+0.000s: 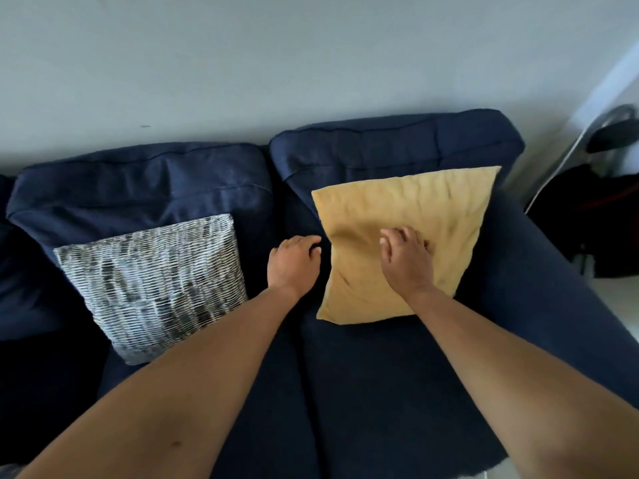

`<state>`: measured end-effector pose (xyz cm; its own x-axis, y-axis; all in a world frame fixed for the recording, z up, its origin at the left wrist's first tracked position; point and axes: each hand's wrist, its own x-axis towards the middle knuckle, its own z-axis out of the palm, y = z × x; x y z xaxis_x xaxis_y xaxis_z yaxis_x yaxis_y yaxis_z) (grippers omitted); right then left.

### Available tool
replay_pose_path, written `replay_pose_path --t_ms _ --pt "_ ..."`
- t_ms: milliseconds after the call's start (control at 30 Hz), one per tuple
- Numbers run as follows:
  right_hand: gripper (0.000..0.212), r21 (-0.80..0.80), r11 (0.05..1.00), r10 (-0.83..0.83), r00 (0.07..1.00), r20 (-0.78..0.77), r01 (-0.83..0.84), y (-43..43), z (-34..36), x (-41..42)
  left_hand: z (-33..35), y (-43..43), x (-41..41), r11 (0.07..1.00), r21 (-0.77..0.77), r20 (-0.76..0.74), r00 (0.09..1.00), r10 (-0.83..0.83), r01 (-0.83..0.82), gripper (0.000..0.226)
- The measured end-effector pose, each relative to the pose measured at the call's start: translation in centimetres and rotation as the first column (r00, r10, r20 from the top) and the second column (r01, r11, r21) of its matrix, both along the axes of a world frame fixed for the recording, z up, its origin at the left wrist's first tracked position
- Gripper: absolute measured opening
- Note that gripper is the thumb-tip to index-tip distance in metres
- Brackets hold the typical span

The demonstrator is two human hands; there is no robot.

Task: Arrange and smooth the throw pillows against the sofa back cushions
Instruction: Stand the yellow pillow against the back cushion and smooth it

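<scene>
A yellow throw pillow point(446, 216) leans against the right back cushion point(380, 150) of a navy sofa. My right hand point(406, 261) lies flat on the pillow's lower middle, fingers spread and pressing the fabric. My left hand point(294, 264) is at the pillow's left edge with its fingers curled toward that edge; a grip on it cannot be made out. A grey and white woven pillow point(155, 285) leans against the left back cushion point(138, 188), untouched.
The sofa's right armrest point(553, 278) runs beside the yellow pillow. Dark bags and a metal frame point(594, 209) stand on the floor to the right of the sofa. A pale wall point(276, 63) rises behind the sofa.
</scene>
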<state>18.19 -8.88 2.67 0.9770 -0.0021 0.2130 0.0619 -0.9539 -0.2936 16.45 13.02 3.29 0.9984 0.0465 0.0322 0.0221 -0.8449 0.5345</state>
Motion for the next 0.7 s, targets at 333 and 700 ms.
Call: replay_pose_path --t_ms 333,700 --pt "0.051 0.337 0.861 -0.348 0.925 -0.152 0.380 -13.4 0.7 7.7 0.2 -9.3 5.9 0.881 -0.269 -0.122 0.921 0.370 -0.390 0.096" --pt "0.078 0.657 0.566 -0.236 0.862 -0.449 0.498 -19.6 -1.0 17.3 -1.0 -13.3 10.8 0.378 -0.626 -0.279 0.649 0.708 -0.682 0.077"
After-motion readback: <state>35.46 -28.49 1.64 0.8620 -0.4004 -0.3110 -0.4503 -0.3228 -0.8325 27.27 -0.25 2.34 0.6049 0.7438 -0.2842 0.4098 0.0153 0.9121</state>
